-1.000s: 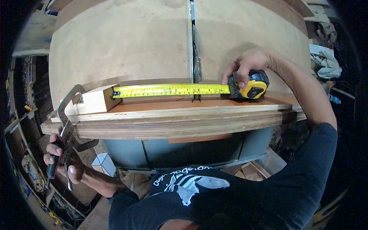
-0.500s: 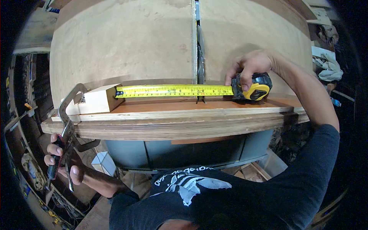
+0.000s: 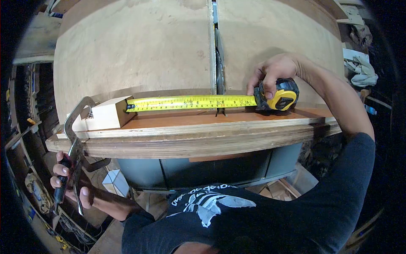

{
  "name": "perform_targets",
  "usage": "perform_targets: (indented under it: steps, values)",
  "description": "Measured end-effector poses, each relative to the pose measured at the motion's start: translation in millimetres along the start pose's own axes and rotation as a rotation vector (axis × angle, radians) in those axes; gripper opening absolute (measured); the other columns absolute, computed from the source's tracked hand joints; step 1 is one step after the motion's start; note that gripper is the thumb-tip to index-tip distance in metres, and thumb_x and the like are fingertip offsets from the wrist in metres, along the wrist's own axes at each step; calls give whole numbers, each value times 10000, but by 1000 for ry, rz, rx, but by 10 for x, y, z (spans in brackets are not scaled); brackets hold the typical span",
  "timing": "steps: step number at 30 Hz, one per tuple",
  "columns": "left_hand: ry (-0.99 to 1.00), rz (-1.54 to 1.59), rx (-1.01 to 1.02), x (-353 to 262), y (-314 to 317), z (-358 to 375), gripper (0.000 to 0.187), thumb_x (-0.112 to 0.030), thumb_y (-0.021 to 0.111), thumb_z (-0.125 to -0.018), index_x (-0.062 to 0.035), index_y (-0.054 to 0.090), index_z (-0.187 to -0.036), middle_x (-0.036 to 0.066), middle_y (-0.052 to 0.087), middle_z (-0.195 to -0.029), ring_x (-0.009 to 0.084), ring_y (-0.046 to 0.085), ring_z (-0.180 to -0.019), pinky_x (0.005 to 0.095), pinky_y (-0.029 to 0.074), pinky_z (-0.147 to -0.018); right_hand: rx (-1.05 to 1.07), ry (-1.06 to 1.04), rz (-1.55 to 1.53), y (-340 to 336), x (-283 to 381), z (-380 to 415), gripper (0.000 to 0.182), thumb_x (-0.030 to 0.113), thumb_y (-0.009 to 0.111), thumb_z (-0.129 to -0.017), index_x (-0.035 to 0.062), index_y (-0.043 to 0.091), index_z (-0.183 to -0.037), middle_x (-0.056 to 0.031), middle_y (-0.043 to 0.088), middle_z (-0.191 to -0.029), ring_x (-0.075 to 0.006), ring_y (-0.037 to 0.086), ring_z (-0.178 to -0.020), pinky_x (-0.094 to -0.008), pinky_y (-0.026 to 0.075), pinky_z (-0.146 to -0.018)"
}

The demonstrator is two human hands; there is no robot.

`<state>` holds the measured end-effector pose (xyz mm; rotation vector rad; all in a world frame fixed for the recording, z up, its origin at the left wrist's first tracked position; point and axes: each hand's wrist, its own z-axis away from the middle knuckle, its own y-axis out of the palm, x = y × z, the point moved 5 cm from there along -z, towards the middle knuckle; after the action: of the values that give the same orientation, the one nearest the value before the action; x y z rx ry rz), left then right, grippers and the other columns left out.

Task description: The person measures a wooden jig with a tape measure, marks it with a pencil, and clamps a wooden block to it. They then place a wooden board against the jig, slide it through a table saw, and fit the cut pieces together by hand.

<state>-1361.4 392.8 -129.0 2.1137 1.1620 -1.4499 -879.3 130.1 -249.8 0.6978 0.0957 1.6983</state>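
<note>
Here, right hand (image 3: 279,70): thumb and fingers clamped on the tape measure (image 3: 284,96), thumb over its case, fingertips behind.
Yellow blade (image 3: 190,102): extended from case to the notched wooden block's (image 3: 109,114) end face.
Left hand (image 3: 85,194): fingers curled around the locking C-clamp's (image 3: 73,144) handles, below the worktop edge (image 3: 190,144).
</note>
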Motion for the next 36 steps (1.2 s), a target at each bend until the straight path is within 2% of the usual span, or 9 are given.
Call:
perform_targets:
  steps: [5, 11, 14, 23, 27, 29, 32, 34, 36]
  values:
    - [15, 34, 44, 13, -30, 12, 631, -207, 714, -734, -198, 458, -1311, 115, 452, -1207, 467, 304, -1414, 637, 159, -1200, 80, 25, -38, 5, -15, -33, 607, 77, 758, -605, -55, 691, -1194, -124, 756, -966, -173, 697, -759, -287, 568, -678]
    - [51, -11, 75, -6, -6, -4, 703, -231, 727, -721, -207, 462, -1371, 126, 460, -1229, 466, 305, -1414, 633, 115, -1210, 104, 38, -54, -29, -45, -62, 614, 63, 754, -605, -60, 686, -1203, -127, 756, -969, -173, 702, -772, -292, 575, -690]
    - [6, -32, 41, -17, -24, 3, 651, -242, 750, -730, -228, 450, -1308, 111, 447, -1204, 472, 303, -1411, 656, 183, -1191, 106, 40, -66, -33, -44, -65, 608, 56, 751, -609, -61, 685, -1202, -128, 756, -975, -175, 703, -772, -293, 576, -693]
    - [14, -22, 44, -20, -26, 8, 689, -240, 742, -715, -236, 462, -1344, 126, 452, -1246, 493, 280, -1436, 662, 148, -1203, 104, 44, -32, -30, -36, -62, 610, 65, 745, -615, -69, 682, -1207, -118, 750, -971, -162, 688, -775, -287, 559, -683]
    - [2, -15, 22, -20, -14, 2, 670, -237, 737, -715, -233, 468, -1328, 120, 450, -1219, 492, 283, -1436, 648, 154, -1198, 112, 46, -11, -56, -64, -96, 596, 62, 740, -610, -76, 691, -1188, -111, 749, -963, -160, 680, -764, -284, 551, -677]
    - [26, 49, 83, -18, 18, -11, 711, -258, 746, -748, -220, 480, -1407, 129, 457, -1226, 457, 296, -1425, 614, 89, -1218, 100, 38, 1, -61, -61, -90, 589, 60, 737, -610, -76, 694, -1182, -110, 749, -961, -160, 679, -762, -282, 550, -677]
    - [33, 38, 105, -24, 26, -41, 668, -246, 742, -756, -203, 485, -1371, 116, 453, -1188, 452, 297, -1426, 608, 121, -1206, 95, -2, 3, -35, -33, -73, 590, 58, 735, -610, -78, 693, -1182, -107, 749, -962, -159, 677, -758, -284, 550, -678]
    - [37, 47, 93, -7, 22, -34, 634, -241, 739, -760, -200, 483, -1339, 112, 450, -1169, 448, 310, -1415, 611, 133, -1199, 96, -29, 65, -24, -26, -63, 585, 156, 712, -648, -34, 685, -1201, -119, 731, -923, -171, 691, -736, -290, 551, -621]
    - [45, 57, 79, -6, 34, -33, 601, -236, 736, -765, -196, 482, -1308, 108, 446, -1150, 444, 323, -1405, 614, 144, -1193, 80, -27, 61, -9, -6, -29, 587, 154, 714, -648, -33, 685, -1203, -117, 732, -925, -169, 691, -742, -287, 549, -625]
